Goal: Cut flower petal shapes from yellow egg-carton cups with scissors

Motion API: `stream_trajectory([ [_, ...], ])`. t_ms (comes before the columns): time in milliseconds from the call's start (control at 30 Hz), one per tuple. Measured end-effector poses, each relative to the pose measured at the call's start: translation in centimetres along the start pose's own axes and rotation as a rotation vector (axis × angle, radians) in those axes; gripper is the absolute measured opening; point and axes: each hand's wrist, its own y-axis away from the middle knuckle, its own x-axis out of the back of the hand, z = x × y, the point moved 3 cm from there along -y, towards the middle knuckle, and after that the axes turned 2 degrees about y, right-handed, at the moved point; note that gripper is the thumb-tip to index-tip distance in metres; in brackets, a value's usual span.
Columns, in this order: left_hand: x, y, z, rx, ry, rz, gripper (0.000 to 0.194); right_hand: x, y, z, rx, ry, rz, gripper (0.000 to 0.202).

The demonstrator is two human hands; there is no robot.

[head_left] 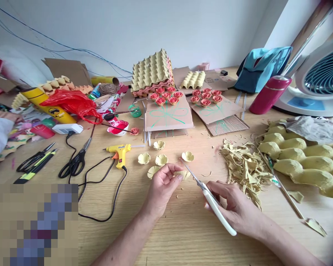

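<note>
My left hand (162, 188) pinches a small pale-yellow egg-carton piece (185, 174) between thumb and fingers. In my right hand (234, 203) is a pair of white-handled scissors (217, 210), its blades pointing up and left, close beside that piece. Just beyond lies a cut carton cup (188, 156) with petal-shaped edges. Several similar cups (161, 159) sit to the left of it, one partly hidden behind my left hand. Small trimmings dot the table under my hands.
Carton scraps (242, 166) and egg trays (302, 155) lie on the right. A yellow glue gun (119, 153) with its cord and black scissors (76, 160) are left. Red paper flowers (166, 96) stand on cardboard at the back. A fan (319, 74) and red bottle (270, 95) stand back right.
</note>
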Motion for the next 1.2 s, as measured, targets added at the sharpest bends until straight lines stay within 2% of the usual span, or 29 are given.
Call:
stream_trajectory([
  [367, 0.5, -0.2, -0.1, 0.033, 0.118, 0.082, 0.023, -0.8, -0.1, 0.9, 0.145, 0.392, 0.091, 0.029],
  [633, 0.1, -0.1, -0.1, 0.107, 0.215, 0.091, 0.027, -1.1, -0.1, 1.0, 0.188, 0.464, 0.100, 0.019],
  [867, -0.2, 0.1, 0.1, 0.057, 0.200, 0.035, 0.022, -0.6, -0.2, 0.1, 0.162, 0.560, 0.210, 0.020],
  [1000, -0.4, 0.2, 0.1, 0.066, 0.193, -0.012, 0.021, -0.6, -0.2, -0.1, 0.192, 0.579, 0.191, 0.017],
  [1200, -1.1, 0.6, -0.3, 0.108, 0.203, -0.072, 0.023, -0.6, -0.1, -0.3, 0.157, 0.558, 0.178, 0.016],
])
